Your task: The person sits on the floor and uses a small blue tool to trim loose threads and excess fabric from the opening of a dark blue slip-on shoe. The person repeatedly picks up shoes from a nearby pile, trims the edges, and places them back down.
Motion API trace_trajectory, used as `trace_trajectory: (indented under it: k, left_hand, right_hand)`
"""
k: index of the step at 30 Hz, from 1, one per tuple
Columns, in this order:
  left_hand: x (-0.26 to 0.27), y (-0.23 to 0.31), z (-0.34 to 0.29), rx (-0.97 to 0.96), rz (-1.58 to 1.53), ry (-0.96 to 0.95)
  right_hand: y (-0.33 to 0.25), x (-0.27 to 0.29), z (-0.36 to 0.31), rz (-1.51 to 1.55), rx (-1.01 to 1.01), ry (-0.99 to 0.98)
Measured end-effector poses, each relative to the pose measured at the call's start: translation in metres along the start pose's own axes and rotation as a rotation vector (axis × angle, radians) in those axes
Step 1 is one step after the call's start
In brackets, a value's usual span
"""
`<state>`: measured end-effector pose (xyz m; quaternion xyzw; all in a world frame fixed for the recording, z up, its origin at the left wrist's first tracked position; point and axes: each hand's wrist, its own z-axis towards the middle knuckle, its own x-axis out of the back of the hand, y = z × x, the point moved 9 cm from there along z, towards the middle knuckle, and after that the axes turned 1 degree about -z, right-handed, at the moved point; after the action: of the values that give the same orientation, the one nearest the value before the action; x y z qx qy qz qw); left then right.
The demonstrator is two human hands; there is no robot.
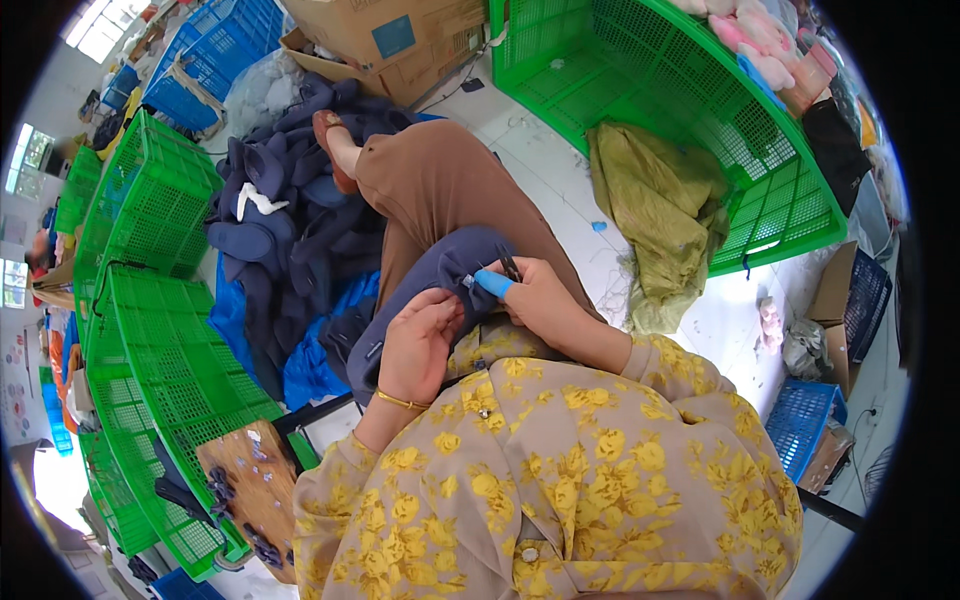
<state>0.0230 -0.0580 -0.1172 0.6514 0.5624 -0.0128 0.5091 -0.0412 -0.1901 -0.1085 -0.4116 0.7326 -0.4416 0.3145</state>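
Navy fabric (412, 292), left fingers (441, 307) pinching it, right fingers (494, 284) gripping black tool (511, 268).

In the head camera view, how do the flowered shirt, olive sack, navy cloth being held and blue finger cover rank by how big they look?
1. Flowered shirt, nearness to the camera helping
2. Olive sack
3. Navy cloth, partly covered
4. Blue finger cover

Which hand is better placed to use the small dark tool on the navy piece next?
Probably the right hand: the dark tool is in its grasp, close against the navy piece, while the left hand has its fingers gathered at the fabric.
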Motion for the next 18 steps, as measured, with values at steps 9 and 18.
trace_trajectory:
  k: [9,18]
  left_hand:
    - [-0.004,-0.002,0.014,0.031,0.231,0.237]
    - [0.002,-0.006,0.008,0.016,0.071,0.113]
  right_hand:
    - [-0.008,0.009,0.008,-0.253,0.229,0.116]
    - [-0.031,0.008,-0.002,-0.475,0.293,0.106]
